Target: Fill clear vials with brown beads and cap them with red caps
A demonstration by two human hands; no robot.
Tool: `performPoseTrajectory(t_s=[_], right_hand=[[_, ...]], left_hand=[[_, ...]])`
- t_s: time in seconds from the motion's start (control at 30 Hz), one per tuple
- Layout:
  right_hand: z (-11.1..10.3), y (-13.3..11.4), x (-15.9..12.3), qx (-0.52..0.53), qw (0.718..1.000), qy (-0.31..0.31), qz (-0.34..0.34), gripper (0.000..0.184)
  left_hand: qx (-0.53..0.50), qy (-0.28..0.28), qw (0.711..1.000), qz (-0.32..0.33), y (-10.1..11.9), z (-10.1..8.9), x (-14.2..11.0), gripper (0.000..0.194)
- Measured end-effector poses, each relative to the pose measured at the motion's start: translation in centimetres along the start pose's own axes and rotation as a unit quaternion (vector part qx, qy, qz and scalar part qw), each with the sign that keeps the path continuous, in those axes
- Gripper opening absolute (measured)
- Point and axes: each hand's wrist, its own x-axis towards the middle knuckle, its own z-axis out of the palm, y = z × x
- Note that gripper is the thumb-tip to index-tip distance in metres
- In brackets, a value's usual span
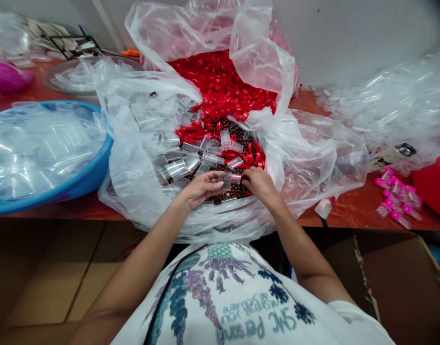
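Observation:
A small clear plastic tube (227,181) lies level between my two hands, low over the heap. Fingers and thumb of my left hand (202,188) are closed on its left end. My right hand (260,184) pinches a small red cap (244,178) at the tube's right end; whether the cap sits in the tube is hidden by the fingers. Around and beneath my hands are brown beads (220,197), loose clear tubes (184,165) and red caps (253,152), all inside an open white plastic bag (133,177).
Behind stands a bag of red plastic pieces (223,79). A blue basin (101,160) of clear plastic pieces is at left. On the right are a clear bag (395,96), a bottle (390,156), pink-capped tubes (397,196) and a red bowl (435,184). Cardboard boxes (402,282) stand below the table edge.

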Motion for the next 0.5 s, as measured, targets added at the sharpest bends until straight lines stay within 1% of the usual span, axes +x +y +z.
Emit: performPoseTrajectory(t_s=[0.1, 0.2, 0.27, 0.37, 0.43, 0.5], right_hand=[[-0.2, 0.0, -0.4, 0.029, 0.999, 0.025, 0.006, 0.021], [-1.1, -0.3, -1.1, 0.0, 0.998, 0.055, 0.034, 0.025], [-1.8, -0.6, -1.7, -0.022, 0.997, 0.061, 0.039, 0.023], [-3.0, -1.2, -2.5, -0.025, 0.995, 0.08, 0.049, 0.02], [-3.7, -1.5, -2.9, -0.012, 0.992, 0.105, 0.075, 0.018], [-4.1, -1.5, -3.0, 0.036, 0.985, 0.139, 0.095, 0.019]], left_hand=[[-0.028, 0.005, 1.0, 0.008, 0.0, -0.2, -0.7, 0.041], [-0.025, 0.028, 0.999, 0.024, -0.1, -0.4, -1.1, 0.042], [-0.013, 0.038, 0.998, 0.038, -0.1, -0.4, -1.2, 0.043], [0.007, 0.045, 0.998, 0.049, -0.1, -0.4, -1.3, 0.046], [0.02, 0.043, 0.997, 0.056, -0.1, -0.2, -1.4, 0.045], [0.029, 0.04, 0.997, 0.066, -0.1, 0.0, -1.5, 0.043]])
